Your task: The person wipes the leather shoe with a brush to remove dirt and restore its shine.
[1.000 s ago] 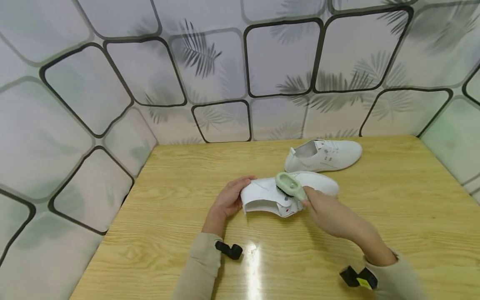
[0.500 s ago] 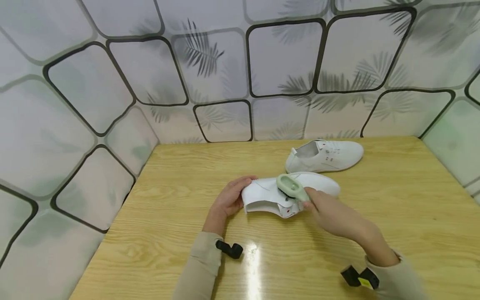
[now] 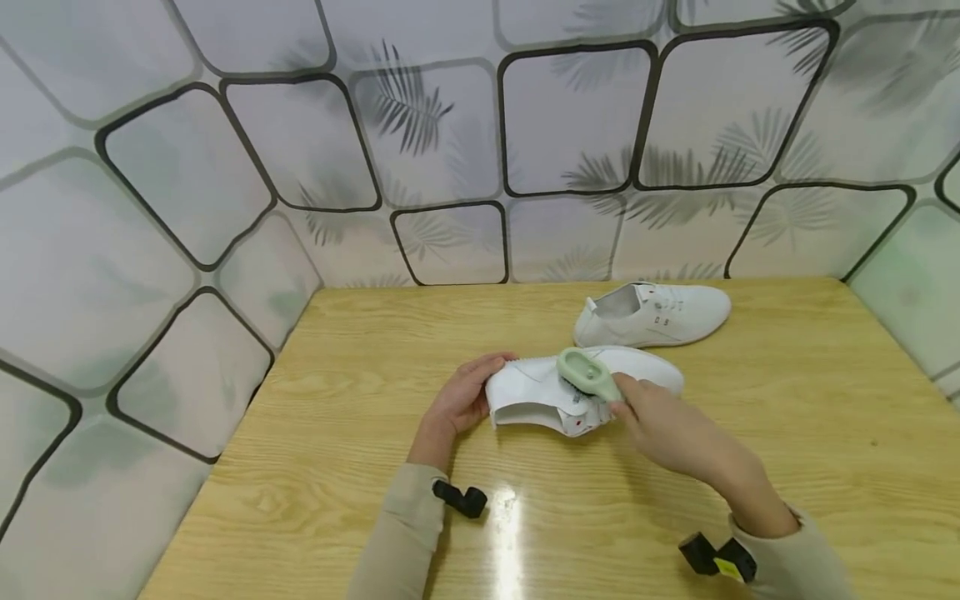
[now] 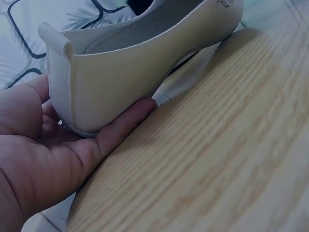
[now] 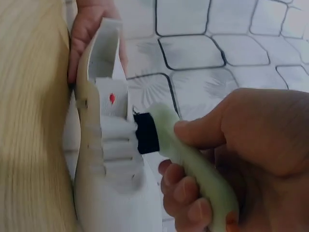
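Note:
A white lace-up shoe [image 3: 528, 385] lies tipped on its side on the wooden table, its opening facing me. My left hand [image 3: 463, 393] grips it around the heel; in the left wrist view the heel [image 4: 104, 89] sits between thumb and fingers. My right hand [image 3: 686, 433] holds a pale green brush [image 3: 587, 372] by its handle. In the right wrist view its dark bristles [image 5: 147, 133] are at the shoe's upper, beside the laces [image 5: 118, 150]. Whether they touch there is hard to tell.
A second white shoe [image 3: 693, 313] stands upright behind the first, toe to the right. The wooden table [image 3: 360, 358] ends at a wall covering [image 3: 577, 125] with dark outlines and leaf prints. Black cameras are strapped at both wrists.
The brush stays over about the same spot on the shoe's upper, shifting only slightly. Both hands keep their hold. The whole head view has drifted a little to the right.

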### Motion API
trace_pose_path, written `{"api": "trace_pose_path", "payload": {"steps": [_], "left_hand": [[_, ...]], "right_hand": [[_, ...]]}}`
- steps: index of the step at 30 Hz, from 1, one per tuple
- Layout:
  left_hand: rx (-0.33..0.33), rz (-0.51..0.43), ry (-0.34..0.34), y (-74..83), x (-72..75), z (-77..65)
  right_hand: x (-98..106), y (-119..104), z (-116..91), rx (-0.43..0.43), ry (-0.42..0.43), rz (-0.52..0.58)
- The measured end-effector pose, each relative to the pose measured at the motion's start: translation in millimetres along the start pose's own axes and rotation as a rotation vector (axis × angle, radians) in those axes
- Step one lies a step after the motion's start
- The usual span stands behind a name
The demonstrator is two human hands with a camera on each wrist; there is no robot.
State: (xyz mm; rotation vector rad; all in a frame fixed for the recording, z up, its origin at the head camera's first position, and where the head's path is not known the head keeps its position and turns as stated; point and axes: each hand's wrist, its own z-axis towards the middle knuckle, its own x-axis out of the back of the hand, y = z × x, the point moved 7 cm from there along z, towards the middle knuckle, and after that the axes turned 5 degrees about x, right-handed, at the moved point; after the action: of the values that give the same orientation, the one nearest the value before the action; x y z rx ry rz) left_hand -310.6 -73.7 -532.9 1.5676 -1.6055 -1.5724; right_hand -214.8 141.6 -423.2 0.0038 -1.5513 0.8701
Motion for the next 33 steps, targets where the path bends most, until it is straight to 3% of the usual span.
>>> {"api": "trace_pose_path", "payload": {"steps": [4, 10, 14, 17, 22, 28, 33], "left_hand": [[0.006, -0.027, 0.001, -1.0, -1.7, 0.4], [0.018, -0.060, -0.024, -2.0, -4.8, 0.9], [0.012, -0.058, -0.023, -2.0, -4.2, 1.5], [0.009, -0.064, -0.006, -1.6, -2.8, 1.4], [0.025, -0.062, -0.028, -2.4, -6.6, 0.4], [0.026, -0.055, -0.031, -1.5, -6.1, -1.2], [0.019, -0.063, -0.032, -1.0, -5.1, -0.6]], "right_hand": [[-1, 4, 4, -0.028, 0.022, -0.019], [-9, -3, 4, -0.015, -0.018, 0.003], [-4, 1, 1, -0.036, 0.022, -0.028], [-8, -2, 7, -0.018, 0.030, -0.034], [-17, -11, 7, 0.019, -0.027, -0.015], [-9, -11, 1, -0.008, 0.045, -0.056], [-19, -19, 10, 0.022, 0.003, -0.046]]}}
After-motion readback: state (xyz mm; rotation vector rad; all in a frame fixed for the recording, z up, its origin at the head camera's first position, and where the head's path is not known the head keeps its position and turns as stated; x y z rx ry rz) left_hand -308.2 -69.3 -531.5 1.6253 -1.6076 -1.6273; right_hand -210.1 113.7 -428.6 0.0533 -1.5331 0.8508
